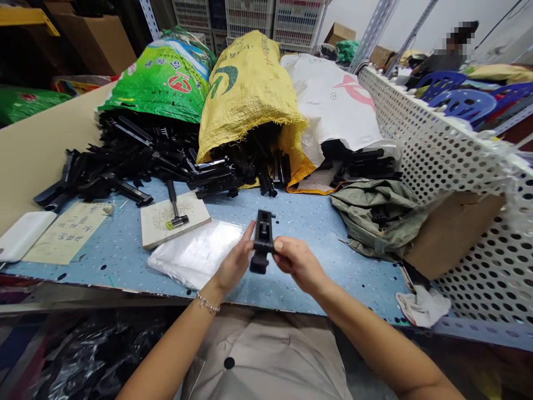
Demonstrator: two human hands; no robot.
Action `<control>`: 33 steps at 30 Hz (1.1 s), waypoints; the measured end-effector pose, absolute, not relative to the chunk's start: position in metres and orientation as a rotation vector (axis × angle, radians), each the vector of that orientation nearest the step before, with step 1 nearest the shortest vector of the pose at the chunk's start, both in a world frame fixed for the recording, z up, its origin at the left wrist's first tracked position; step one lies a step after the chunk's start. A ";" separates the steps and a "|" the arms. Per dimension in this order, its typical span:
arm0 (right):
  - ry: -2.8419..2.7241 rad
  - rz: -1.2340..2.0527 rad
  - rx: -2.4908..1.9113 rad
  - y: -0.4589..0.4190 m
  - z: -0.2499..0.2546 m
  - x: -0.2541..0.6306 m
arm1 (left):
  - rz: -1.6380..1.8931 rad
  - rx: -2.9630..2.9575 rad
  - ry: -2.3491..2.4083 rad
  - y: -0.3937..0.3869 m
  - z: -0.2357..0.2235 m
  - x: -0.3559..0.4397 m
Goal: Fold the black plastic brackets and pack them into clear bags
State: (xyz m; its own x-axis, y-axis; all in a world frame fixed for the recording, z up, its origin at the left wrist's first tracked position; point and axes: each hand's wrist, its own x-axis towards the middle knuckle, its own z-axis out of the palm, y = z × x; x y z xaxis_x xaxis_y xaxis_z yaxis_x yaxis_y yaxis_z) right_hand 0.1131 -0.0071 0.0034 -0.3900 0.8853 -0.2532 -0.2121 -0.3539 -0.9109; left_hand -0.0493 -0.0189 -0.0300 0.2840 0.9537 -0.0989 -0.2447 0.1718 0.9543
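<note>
Above the blue work surface (308,222), a black plastic bracket-like part (263,236) is held upright between my two hands. My left hand (236,264) is closed on its left side, the thumb raised along the edge. From the right, the fingers of my right hand (297,261) pinch the part at mid-height. Below and left of it lie clear plastic bags (195,253). Behind these, a small hammer (174,205) with a yellow-green tip rests on a pale block (194,214).
Black plastic parts (120,161) spill from a green sack (162,78), a yellow sack (254,83) and a white sack (328,100). A handwritten paper (73,233) and white box (27,236) lie left. At right are grey-green cloth (370,211), cardboard (453,233) and a perforated panel (441,139).
</note>
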 end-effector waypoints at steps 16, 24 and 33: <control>-1.565 1.308 -1.697 0.100 -0.034 0.136 | 1.048 1.082 1.376 0.001 -0.078 0.015; -1.493 1.353 -1.657 0.179 -0.026 0.103 | 1.094 1.072 1.225 0.005 -0.106 0.048; -1.165 2.298 -0.876 0.036 -0.051 0.144 | 1.204 0.327 0.402 0.056 -0.043 -0.013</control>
